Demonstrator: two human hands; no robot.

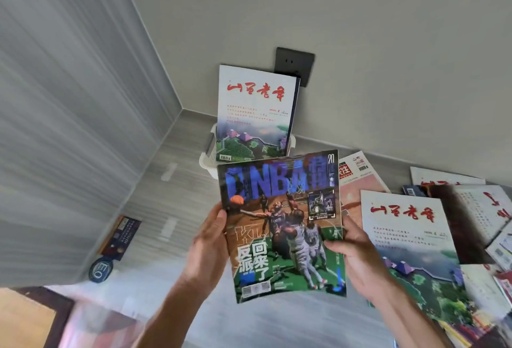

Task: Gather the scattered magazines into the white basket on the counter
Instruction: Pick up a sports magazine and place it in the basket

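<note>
grey counter (177, 181) is running to a corner, where the white basket (206, 160) is standing; the left hand (206, 248) and right hand (357, 259) are pinching the nba magazine (282, 225) by its side edges, just before the basket; it is looking light, floppy and glossy, so holding both edges is seeming wise.

What I can't make out from here

The glossy basketball magazine (282, 225) I hold covers most of the white plastic basket (206, 163); the pile of scattered magazines (471, 225) smears into blur and runs off the right edge.
</note>
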